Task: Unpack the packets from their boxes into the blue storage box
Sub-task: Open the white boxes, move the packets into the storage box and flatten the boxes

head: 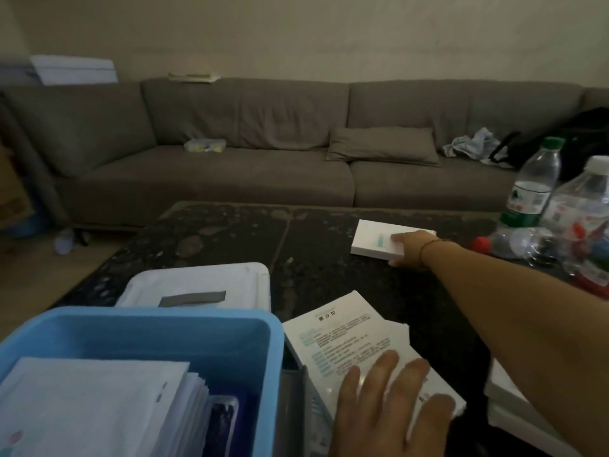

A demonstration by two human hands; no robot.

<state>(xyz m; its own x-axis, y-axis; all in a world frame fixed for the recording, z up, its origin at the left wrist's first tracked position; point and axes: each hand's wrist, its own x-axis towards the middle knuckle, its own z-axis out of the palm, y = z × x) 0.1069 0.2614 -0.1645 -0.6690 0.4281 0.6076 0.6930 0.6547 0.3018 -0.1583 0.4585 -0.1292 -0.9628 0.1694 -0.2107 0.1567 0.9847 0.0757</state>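
Head-camera view: a dark speckled coffee table (230,232) is seen in dim light, its far edge running parallel to a long grey sofa (263,153) with a strip of floor between them. Bare tabletop is left open across the middle and far left of the table. At the far right, the right hand (407,247) is stretched out on a small white box (375,240), fingers laid on its top and the thumb against its near side; whether the box is actually gripped cannot be told. Just beyond it, clear plastic bottles (534,186) are crowded at the table's right edge, one lying on its side. At the near edge, the left hand (389,410) is spread flat, fingers straight, pressing on a larger white box (349,341) printed with text, which lies beside the blue storage box (227,338). White packets (99,400) are stacked upright inside the blue storage box, filling its left portion, with a dark packet (224,420) tucked at their right. A white lid (197,285) is lying behind the storage box. A cushion (382,146), a small clear bag (205,145) and crumpled cloth (471,146) are scattered on the sofa seat.
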